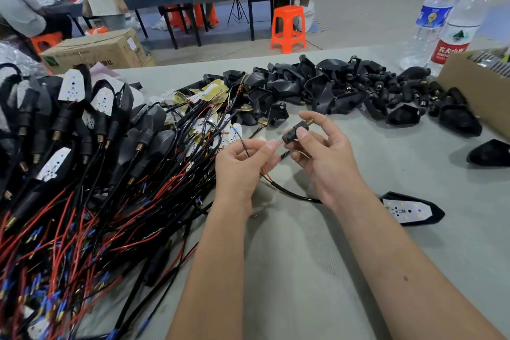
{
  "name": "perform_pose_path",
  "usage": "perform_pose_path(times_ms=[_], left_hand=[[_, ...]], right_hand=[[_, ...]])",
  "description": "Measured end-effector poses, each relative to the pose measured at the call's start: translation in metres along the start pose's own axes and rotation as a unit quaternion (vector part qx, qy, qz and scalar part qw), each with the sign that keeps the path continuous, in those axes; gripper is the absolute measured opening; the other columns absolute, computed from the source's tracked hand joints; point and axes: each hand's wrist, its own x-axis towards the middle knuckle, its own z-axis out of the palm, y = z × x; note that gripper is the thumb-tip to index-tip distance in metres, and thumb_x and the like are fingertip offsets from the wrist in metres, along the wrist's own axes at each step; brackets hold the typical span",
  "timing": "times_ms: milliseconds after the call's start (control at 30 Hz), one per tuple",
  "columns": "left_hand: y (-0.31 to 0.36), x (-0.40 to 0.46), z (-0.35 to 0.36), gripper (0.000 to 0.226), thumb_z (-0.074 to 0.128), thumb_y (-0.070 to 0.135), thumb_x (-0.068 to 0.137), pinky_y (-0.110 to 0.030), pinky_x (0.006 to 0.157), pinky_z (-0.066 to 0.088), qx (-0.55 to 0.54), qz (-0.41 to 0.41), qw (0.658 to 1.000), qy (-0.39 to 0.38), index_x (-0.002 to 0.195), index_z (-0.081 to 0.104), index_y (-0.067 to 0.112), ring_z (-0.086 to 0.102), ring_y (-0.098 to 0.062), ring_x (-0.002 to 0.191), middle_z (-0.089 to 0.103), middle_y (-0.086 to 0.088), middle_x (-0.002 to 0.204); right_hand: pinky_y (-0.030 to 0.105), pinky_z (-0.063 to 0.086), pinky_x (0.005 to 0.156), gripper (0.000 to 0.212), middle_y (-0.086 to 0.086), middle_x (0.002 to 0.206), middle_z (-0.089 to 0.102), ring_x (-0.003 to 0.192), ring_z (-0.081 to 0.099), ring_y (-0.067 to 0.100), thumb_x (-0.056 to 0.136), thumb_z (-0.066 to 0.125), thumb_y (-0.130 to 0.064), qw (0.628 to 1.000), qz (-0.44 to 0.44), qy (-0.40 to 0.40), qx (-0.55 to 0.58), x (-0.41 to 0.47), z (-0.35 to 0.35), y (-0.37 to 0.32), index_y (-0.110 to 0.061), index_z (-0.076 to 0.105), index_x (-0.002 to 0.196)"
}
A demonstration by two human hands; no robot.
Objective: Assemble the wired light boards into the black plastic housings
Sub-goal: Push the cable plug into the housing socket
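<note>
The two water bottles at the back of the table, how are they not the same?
The left water bottle wears a blue label and a white cap; the right water bottle wears a red and white label and a red cap. The right one stands nearer the cardboard box and partly covers the left one. Both are clear plastic, upright and side by side on the table.

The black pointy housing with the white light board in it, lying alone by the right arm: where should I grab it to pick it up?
Take the black pointed housing with the white light board by its two long black edges, coming from above. It lies flat on the grey table, board facing up, so pinching the rim keeps fingers off the small lights. Its wide end, nearer the right forearm, probably gives more to hold.
</note>
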Motion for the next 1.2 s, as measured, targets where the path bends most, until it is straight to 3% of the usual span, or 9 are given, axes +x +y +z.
perform_pose_path(times_ms=[133,233,400,500,567,667,900,1100,1200], left_hand=[[0.003,0.002,-0.005,0.005,0.070,-0.004,0.091,-0.036,0.083,0.064,0.022,-0.027,0.998,-0.049,0.095,0.071,-0.004,0.073,-0.023,0.072,0.074,-0.014,0.080],[0.007,0.002,-0.009,0.008,0.069,-0.010,0.089,-0.031,0.076,0.063,0.037,-0.017,0.998,-0.055,0.092,0.071,-0.003,0.074,-0.024,0.073,0.074,-0.018,0.083],[0.006,0.001,-0.005,0.016,0.076,-0.009,0.084,-0.028,0.070,0.062,0.055,0.014,0.998,-0.030,0.093,0.068,0.001,0.072,-0.021,0.065,0.074,-0.015,0.076],[0.003,0.000,-0.002,0.018,0.078,-0.008,0.083,-0.028,0.067,0.062,0.055,0.031,0.998,-0.011,0.090,0.065,0.003,0.072,-0.021,0.062,0.074,-0.012,0.071],[-0.001,0.000,0.001,0.020,0.080,-0.006,0.081,-0.031,0.070,0.063,0.046,0.036,0.998,0.010,0.088,0.064,0.004,0.071,-0.020,0.062,0.072,-0.011,0.069],[-0.002,0.000,0.004,0.016,0.081,0.004,0.084,-0.037,0.079,0.064,0.056,0.033,0.997,0.029,0.084,0.066,0.003,0.069,-0.021,0.066,0.072,-0.014,0.072],[0.008,-0.005,-0.009,0.014,0.076,-0.006,0.085,-0.028,0.071,0.063,0.138,0.010,0.989,-0.048,0.089,0.068,0.004,0.073,-0.026,0.071,0.076,-0.019,0.079],[0.005,-0.003,-0.002,0.024,0.081,-0.009,0.080,-0.024,0.062,0.059,0.134,0.058,0.988,-0.043,0.087,0.063,0.006,0.072,-0.019,0.062,0.072,-0.006,0.066],[-0.001,-0.004,0.003,0.027,0.082,-0.012,0.076,-0.031,0.065,0.063,0.120,0.079,0.990,-0.015,0.084,0.060,0.003,0.073,-0.026,0.064,0.070,-0.011,0.063]], right_hand=[[0.028,0.053,0.070,0.028,0.019,0.097,0.074,0.082,0.066,0.022,0.103,0.057,-0.001,0.999,-0.007,0.030,0.010,0.002,-0.003,-0.001,-0.015,0.064,0.126],[0.028,0.053,0.070,0.029,0.019,0.098,0.073,0.081,0.066,0.021,0.103,0.057,-0.001,0.999,-0.009,0.032,0.020,0.004,-0.003,-0.003,-0.014,0.063,0.128],[0.025,0.052,0.067,0.025,0.015,0.093,0.075,0.079,0.064,0.021,0.101,0.060,-0.002,1.000,0.008,-0.018,-0.016,0.001,-0.001,-0.002,-0.018,0.067,0.119],[0.027,0.051,0.069,0.014,0.010,0.089,0.075,0.077,0.064,0.018,0.100,0.063,-0.005,0.999,0.023,-0.020,-0.037,0.000,0.001,0.000,-0.007,0.068,0.113],[0.027,0.051,0.070,0.015,0.011,0.093,0.074,0.079,0.064,0.018,0.100,0.063,-0.006,0.999,0.034,-0.017,-0.030,0.000,0.001,0.001,-0.001,0.069,0.113],[0.025,0.052,0.068,0.014,0.014,0.097,0.073,0.081,0.064,0.019,0.101,0.061,-0.005,0.999,0.033,0.014,-0.009,0.001,0.001,0.002,-0.006,0.068,0.113],[0.024,0.055,0.069,0.015,0.016,0.100,0.067,0.080,0.063,0.017,0.105,0.054,-0.005,0.998,0.016,0.051,0.044,0.003,0.001,0.004,-0.004,0.062,0.118],[0.024,0.053,0.066,0.015,0.011,0.094,0.070,0.079,0.063,0.018,0.103,0.055,-0.005,0.998,0.056,-0.036,0.012,0.002,0.002,0.001,-0.009,0.068,0.108],[0.024,0.054,0.068,0.012,0.006,0.086,0.072,0.078,0.065,0.017,0.101,0.061,-0.006,0.998,0.045,-0.036,-0.034,0.001,0.004,0.003,-0.011,0.070,0.107]])
